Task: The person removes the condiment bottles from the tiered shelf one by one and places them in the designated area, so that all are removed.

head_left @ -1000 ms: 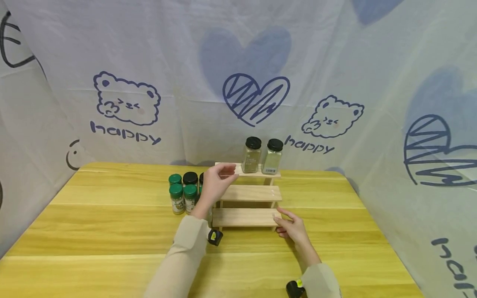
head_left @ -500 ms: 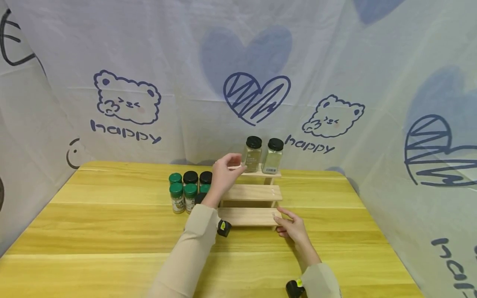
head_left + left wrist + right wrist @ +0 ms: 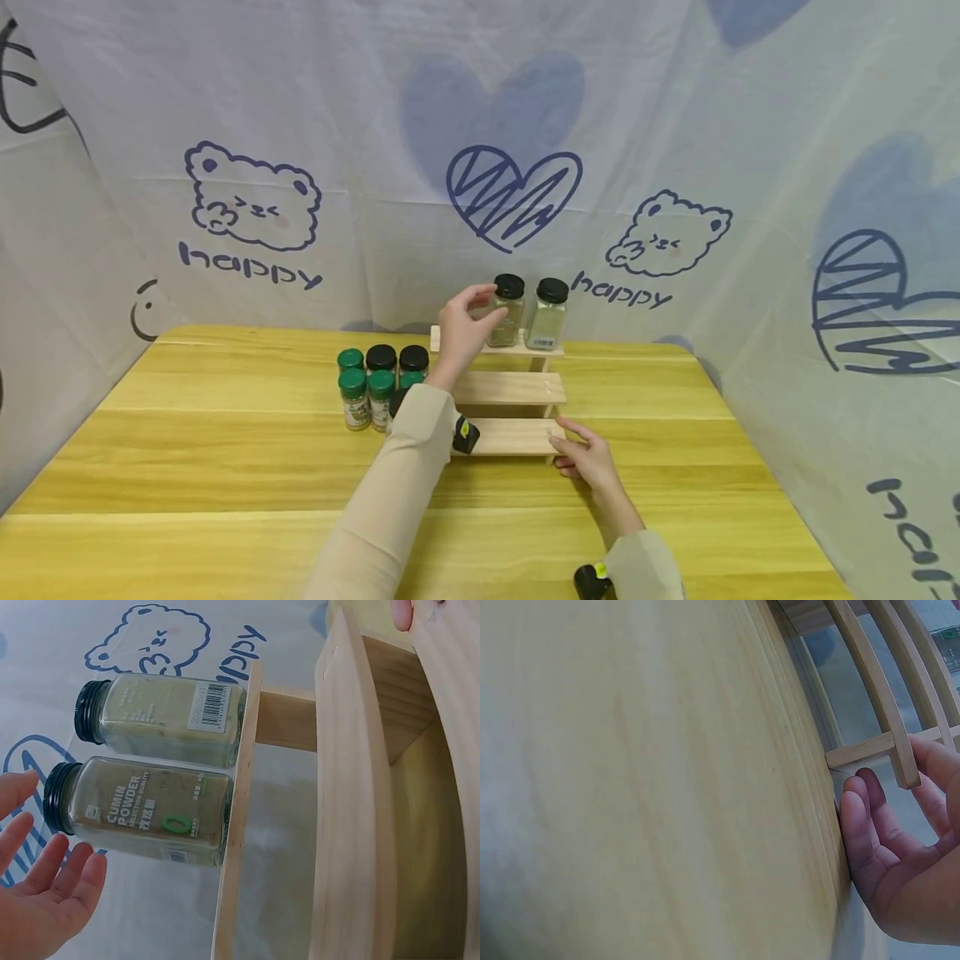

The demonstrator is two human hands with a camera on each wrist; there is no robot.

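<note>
head view — the left hand (image 3: 462, 335) partly hides the cumin jar (image 3: 512, 328).

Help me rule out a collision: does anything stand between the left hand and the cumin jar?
Nothing visible does. The left hand is close beside the cumin jar; the neighbouring jar stands on its far side.
</note>
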